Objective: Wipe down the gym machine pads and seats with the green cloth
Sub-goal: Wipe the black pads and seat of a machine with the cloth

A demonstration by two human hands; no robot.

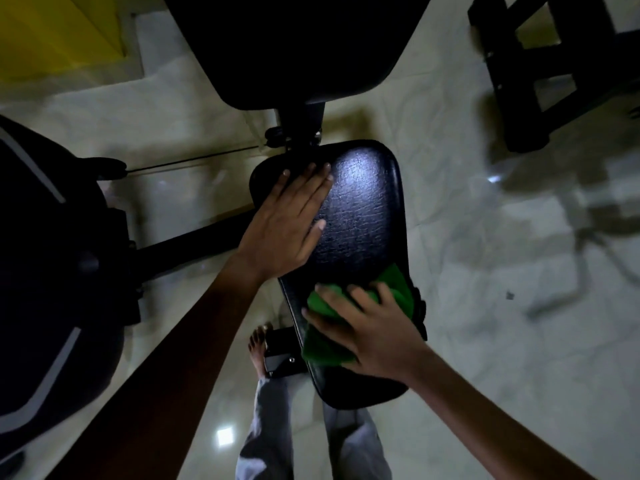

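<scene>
A black padded seat (360,216) of a gym bench fills the middle of the view, with a larger black back pad (294,46) beyond it. My left hand (287,223) lies flat on the seat's left edge, fingers straight. The green cloth (325,306) is bunched on the near part of the seat. My right hand (374,330) presses down on the cloth with fingers spread over it.
A dark machine with grey stripes (52,289) stands close on the left. A black metal frame (554,71) sits at the upper right. My bare foot (258,348) and grey trouser legs (270,427) are under the seat on the shiny tiled floor (502,341).
</scene>
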